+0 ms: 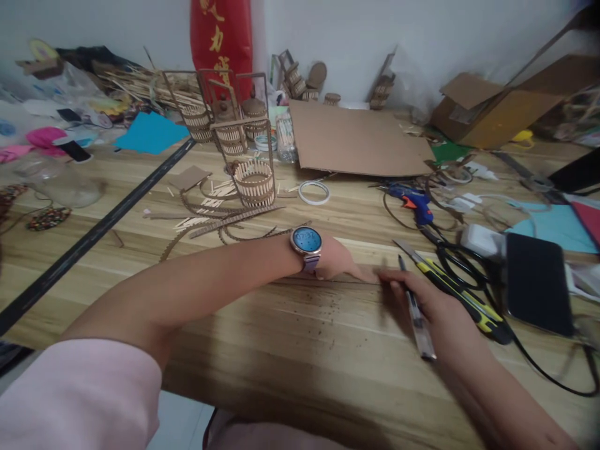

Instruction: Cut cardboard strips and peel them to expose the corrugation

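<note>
My left hand (335, 257), with a watch (306, 240) on its wrist, reaches across the middle of the table. Its fingers point right and rest on a thin brown cardboard strip (368, 270) lying flat; whether they grip it is hard to tell. At the strip's right end is my right hand (422, 294), fingers closed around a pen (416, 315), clear at its lower end and dark at its tip. The right fingertips are close to the left ones. Small dark crumbs (323, 315) are scattered on the wood in front of the strip.
A yellow and black cutter (462, 297), scissors (462, 265), a blue glue gun (412, 199) and a phone (538, 282) lie right. Behind my left arm are a small stick basket (254, 183), corrugated strips (234, 222) and a tape ring (314, 193). A cardboard sheet (359, 139) lies farther back.
</note>
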Demonstrator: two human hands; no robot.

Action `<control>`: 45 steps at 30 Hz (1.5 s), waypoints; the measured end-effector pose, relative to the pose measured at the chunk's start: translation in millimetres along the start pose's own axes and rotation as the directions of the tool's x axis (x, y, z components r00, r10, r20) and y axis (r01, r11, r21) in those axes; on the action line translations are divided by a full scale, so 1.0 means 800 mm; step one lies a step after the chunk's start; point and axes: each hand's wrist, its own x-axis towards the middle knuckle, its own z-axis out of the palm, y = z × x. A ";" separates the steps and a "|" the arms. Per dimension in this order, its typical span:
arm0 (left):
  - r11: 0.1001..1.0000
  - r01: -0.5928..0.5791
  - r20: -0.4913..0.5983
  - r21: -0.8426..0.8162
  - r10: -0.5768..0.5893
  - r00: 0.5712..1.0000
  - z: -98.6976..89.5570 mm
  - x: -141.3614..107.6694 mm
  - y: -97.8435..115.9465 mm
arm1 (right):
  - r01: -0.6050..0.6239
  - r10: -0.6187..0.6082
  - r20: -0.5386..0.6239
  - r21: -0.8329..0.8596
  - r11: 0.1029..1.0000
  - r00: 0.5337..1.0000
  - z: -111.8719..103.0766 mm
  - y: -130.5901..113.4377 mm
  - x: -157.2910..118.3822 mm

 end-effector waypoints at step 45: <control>0.996 0.040 0.269 0.080 -0.061 0.961 0.007 -0.101 -0.079 | 0.324 -0.364 0.050 0.355 0.877 0.930 0.070 -0.128 0.025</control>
